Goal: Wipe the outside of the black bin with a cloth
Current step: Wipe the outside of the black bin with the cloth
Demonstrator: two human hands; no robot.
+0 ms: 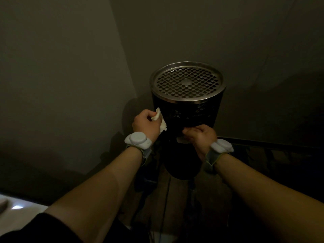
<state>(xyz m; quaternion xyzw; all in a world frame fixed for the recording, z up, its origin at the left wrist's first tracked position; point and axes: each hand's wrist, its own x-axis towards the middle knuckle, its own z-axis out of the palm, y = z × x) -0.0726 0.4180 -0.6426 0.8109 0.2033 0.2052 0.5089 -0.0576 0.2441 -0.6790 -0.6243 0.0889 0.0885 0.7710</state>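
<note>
A tall round black bin [189, 113] with a perforated wall and a perforated steel top [186, 81] stands in a dim corner. My left hand [146, 124] grips a crumpled white cloth [160, 121] and holds it against the bin's left side. My right hand [199, 135] rests on the bin's front, lower down, with its fingers curled against the wall; a pale patch shows just under the fingers. Grey bands sit on both wrists.
Grey walls [61, 76] close in behind and to the left of the bin. A dark skirting line [271, 140] runs along the right. A white surface [19, 209] shows at the bottom left. Dark cables [165, 199] hang over the dim floor below the bin.
</note>
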